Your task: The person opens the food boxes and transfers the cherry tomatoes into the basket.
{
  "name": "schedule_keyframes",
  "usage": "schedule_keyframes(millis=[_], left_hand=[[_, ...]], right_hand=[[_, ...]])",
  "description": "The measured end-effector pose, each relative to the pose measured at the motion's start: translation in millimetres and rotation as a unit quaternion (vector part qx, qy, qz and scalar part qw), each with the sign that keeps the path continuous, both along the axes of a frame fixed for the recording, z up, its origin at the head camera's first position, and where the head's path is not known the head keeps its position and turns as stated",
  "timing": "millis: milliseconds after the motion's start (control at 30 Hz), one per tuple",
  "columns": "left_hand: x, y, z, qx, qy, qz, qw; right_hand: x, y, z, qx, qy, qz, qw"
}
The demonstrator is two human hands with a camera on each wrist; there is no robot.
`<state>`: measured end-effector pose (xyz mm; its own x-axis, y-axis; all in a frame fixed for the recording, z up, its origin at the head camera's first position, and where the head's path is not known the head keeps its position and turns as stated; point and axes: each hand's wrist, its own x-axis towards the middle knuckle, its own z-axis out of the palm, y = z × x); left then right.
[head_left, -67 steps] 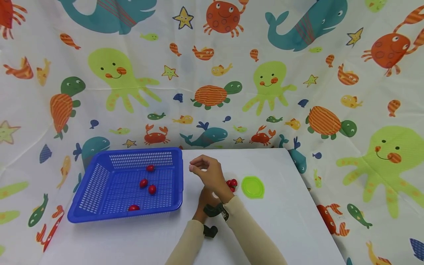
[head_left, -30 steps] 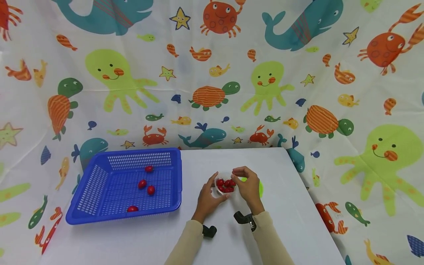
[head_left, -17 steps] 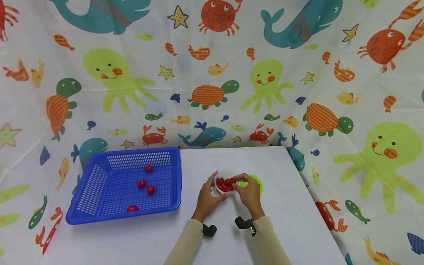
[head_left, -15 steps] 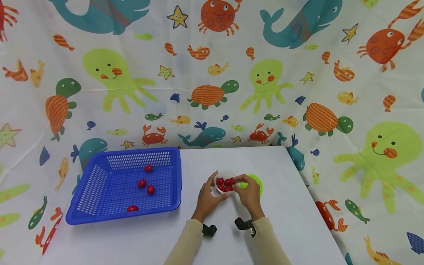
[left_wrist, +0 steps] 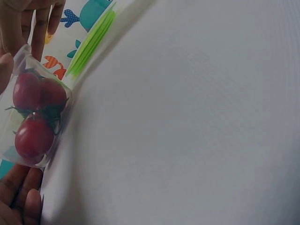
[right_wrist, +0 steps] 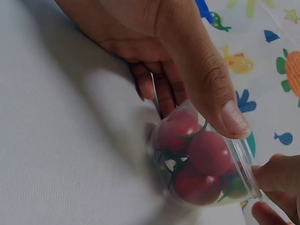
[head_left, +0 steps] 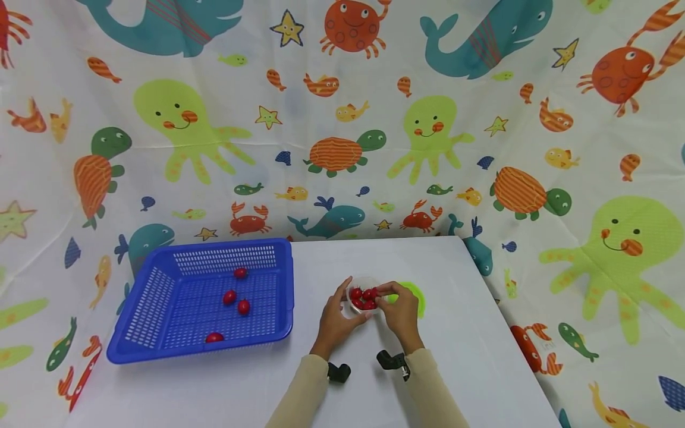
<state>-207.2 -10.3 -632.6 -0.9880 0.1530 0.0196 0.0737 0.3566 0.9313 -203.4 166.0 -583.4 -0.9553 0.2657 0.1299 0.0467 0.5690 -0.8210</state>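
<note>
My left hand [head_left: 334,321] curves around the left and near side of a small clear plastic container [head_left: 365,282]. Its thumb presses the rim in the right wrist view. Several red cherry tomatoes [head_left: 355,293] with green stalks fill the container, which stands on the table. From the right, my right hand [head_left: 402,312] reaches over the rim; its thumb and forefinger pinch a cherry tomato at that side, partly hidden by the fingertips. A bright green lid [head_left: 417,297] lies beyond that hand, partly covered by it.
A blue perforated plastic basket [head_left: 160,352] stands at the left of the white table, with several loose cherry tomatoes [head_left: 244,307] spread on its floor. A printed sea-animal cloth [head_left: 342,89] hangs behind the table and along its sides.
My right hand has moved from near the basket, above the left hand, right to the container. During the last half second both hands have stayed nearly still. The basket's tomatoes look unchanged.
</note>
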Motion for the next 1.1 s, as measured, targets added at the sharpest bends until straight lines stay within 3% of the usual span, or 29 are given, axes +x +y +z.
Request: schedule_keyframes(millis=[333,600,1100], left_hand=[[0.5,-1,-0.9,0.001,0.009,-0.001,1.0000],[0.7,0,0.0,0.001,0.010,0.003,0.9999],[0.2,-1,-1.1,-0.001,0.006,0.008,1.0000]], right_hand=[[0.0,-1,1.9,0.006,0.025,-0.009,1.000],[-0.8,-2,5.6,-0.014,0.064,-0.012,0.998],[2.7,-21,18.7,-0.053,0.087,-0.001,0.995]])
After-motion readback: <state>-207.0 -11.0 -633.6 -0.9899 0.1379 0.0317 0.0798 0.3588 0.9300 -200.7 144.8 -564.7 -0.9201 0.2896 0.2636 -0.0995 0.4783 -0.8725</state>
